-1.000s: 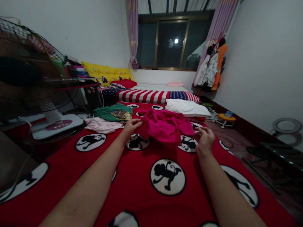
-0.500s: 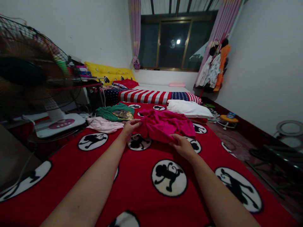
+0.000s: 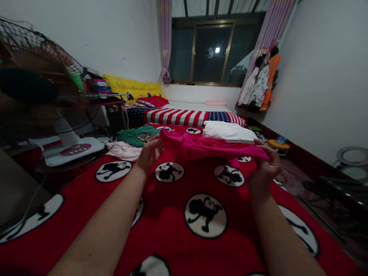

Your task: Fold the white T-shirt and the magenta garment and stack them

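A bright pink garment (image 3: 198, 147) is stretched sideways between my two hands, raised a little above the red blanket (image 3: 169, 203) with its monkey pictures. My left hand (image 3: 151, 151) grips its left end, near a green garment (image 3: 129, 135) and a pale pink cloth (image 3: 123, 150). At its right end, my right hand (image 3: 266, 161) is closed on the fabric. What kind of garment it is does not show, since it hangs in folds. Behind it lies a white folded cloth (image 3: 227, 131).
A fan (image 3: 69, 142) stands at the left beside a cluttered table (image 3: 115, 102). Beyond the blanket is a bed with a striped cover (image 3: 175, 117). To the right are a yellow stool (image 3: 278, 144) and a dark bench (image 3: 345, 191). Clothes (image 3: 260, 86) hang by the window.
My right hand has moved right and up, pulling the pink garment out wide. My left hand has shifted slightly left and up. The garment went from a crumpled heap to a taut span.
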Motion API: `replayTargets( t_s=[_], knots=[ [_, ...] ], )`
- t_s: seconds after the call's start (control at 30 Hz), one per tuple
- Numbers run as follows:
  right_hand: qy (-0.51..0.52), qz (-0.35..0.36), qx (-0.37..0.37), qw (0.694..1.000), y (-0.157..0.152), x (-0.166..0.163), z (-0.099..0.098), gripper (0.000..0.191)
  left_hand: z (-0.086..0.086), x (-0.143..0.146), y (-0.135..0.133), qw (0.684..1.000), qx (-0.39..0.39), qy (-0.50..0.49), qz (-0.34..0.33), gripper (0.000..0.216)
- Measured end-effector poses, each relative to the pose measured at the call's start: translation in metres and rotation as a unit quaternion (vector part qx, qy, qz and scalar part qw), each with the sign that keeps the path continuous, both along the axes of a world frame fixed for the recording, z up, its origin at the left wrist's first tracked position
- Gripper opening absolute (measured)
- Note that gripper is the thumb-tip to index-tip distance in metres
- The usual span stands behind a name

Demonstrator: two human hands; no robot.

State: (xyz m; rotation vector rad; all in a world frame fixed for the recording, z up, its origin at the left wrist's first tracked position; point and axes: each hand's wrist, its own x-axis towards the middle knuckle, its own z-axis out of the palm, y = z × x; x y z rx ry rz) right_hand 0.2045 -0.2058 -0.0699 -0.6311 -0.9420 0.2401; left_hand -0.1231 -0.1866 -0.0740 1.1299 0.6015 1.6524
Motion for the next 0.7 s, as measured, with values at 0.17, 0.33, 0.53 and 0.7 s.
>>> replayTargets(
  t_s=[0.17, 0.33, 0.53, 0.7],
  knots=[
    [-0.063, 0.265, -0.137, 0.952, -0.019, 0.023, 0.016, 0.019, 0.005, -0.031, -0.016, 0.997, -0.058, 0.039, -0.009, 0.026],
    [-0.088, 0.458, -0.302, 0.832, -0.03, 0.043, 0.016, 0.058, 0.004, -0.042, -0.022, 0.986, -0.108, 0.107, -0.066, 0.047],
    [-0.05, 0.423, -0.271, 0.863, -0.02, 0.036, 0.014, 0.071, 0.016, -0.017, -0.021, 0.967, -0.079, 0.158, -0.183, 0.052],
    [-0.202, 0.338, -0.362, 0.845, 0.007, 0.028, -0.012, 0.047, 0.003, 0.031, -0.01, 0.906, -0.037, 0.395, -0.144, 0.042]
  ],
)
